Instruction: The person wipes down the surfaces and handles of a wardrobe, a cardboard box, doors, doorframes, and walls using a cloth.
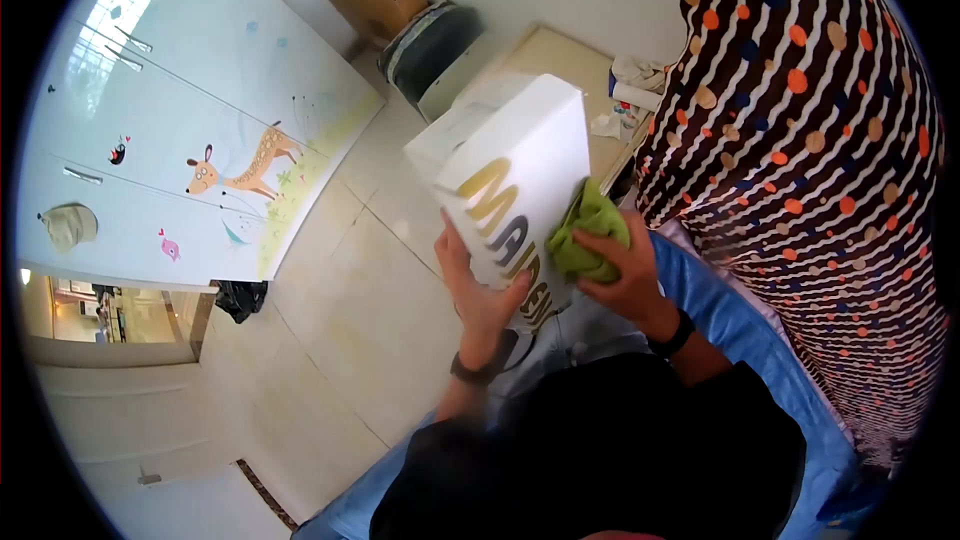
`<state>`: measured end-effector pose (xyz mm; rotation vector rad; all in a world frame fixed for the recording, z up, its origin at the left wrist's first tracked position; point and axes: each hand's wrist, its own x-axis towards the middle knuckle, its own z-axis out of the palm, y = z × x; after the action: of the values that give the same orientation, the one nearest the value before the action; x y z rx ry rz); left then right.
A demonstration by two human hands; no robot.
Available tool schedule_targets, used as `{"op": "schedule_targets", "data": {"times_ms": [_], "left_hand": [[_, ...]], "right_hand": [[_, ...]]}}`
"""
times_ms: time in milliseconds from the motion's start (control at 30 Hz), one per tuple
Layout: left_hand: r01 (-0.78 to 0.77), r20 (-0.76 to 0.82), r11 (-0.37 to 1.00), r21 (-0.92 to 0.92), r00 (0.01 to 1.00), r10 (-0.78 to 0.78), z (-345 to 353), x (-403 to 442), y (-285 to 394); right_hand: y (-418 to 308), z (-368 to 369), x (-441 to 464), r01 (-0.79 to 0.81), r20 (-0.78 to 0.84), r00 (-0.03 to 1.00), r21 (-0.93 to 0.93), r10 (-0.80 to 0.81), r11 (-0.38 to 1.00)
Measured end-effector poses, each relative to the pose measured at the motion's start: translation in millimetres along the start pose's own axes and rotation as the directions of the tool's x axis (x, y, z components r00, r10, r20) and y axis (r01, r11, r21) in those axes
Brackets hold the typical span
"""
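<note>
A white box (545, 140) with large gold and dark letters is tilted in front of me, above my lap. My left hand (480, 290) grips its left side near the lower end, thumb across the lettered face. Bunched in my right hand (625, 275) is a green cloth (592, 235), which touches the right edge of the box. The upper end of the box is slightly blurred.
A patterned curtain (780, 140) hangs at the right beside a blue cover (710, 300). White cabinets (200, 90) with animal drawings stand at the left. Beyond the box are a cardboard box (375, 5), a bin (430, 50) and a low surface with tissues (610, 125).
</note>
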<state>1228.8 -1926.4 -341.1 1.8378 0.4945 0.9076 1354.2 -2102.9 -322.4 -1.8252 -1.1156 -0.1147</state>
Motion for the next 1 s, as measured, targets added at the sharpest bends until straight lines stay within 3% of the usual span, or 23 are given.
{"op": "schedule_targets", "data": {"times_ms": [100,133,200,267,400,500,533,633,733,867,1000], "left_hand": [[-0.054,0.058,0.992,0.114,0.997,0.048,4,5,0],[-0.084,0.063,0.987,0.139,0.995,0.076,6,3,-6],[-0.132,0.123,0.971,0.199,0.986,0.109,8,0,-5],[-0.076,0.176,0.982,0.171,0.983,0.046,12,-4,-4],[-0.106,0.197,0.970,0.219,0.978,0.063,17,-6,-8],[-0.070,0.195,0.968,0.242,0.981,0.022,19,1,-12],[-0.038,0.196,0.969,0.243,0.981,-0.010,20,5,-12],[-0.005,0.211,0.971,0.238,0.976,-0.047,22,14,-16],[-0.040,0.243,0.966,0.257,0.970,-0.025,26,21,-12],[-0.072,0.245,0.964,0.255,0.970,0.008,28,23,-21],[-0.075,0.231,0.975,0.211,0.973,0.025,23,19,-36]], "right_hand": [[-2,-4,3,-0.049,0.072,0.996,0.046,0.046,0.998],[2,-1,4,-0.108,-0.001,0.994,0.139,0.109,0.984],[-2,-8,21,-0.057,-0.136,0.988,0.132,0.075,0.990],[-8,-15,37,0.004,-0.255,0.967,0.099,0.022,0.995],[-3,-7,22,-0.056,-0.271,0.960,0.055,0.069,0.997],[14,13,-16,-0.087,-0.139,0.985,0.126,0.105,0.988],[24,15,-29,-0.066,-0.009,0.998,0.034,0.067,0.997],[31,24,-50,0.012,0.137,0.990,0.049,-0.019,0.999],[33,17,-37,0.036,0.136,0.990,0.081,-0.047,0.996],[31,7,9,0.197,0.024,0.980,-0.042,-0.196,0.980],[37,11,30,0.049,-0.133,0.990,0.026,-0.045,0.998]]}}
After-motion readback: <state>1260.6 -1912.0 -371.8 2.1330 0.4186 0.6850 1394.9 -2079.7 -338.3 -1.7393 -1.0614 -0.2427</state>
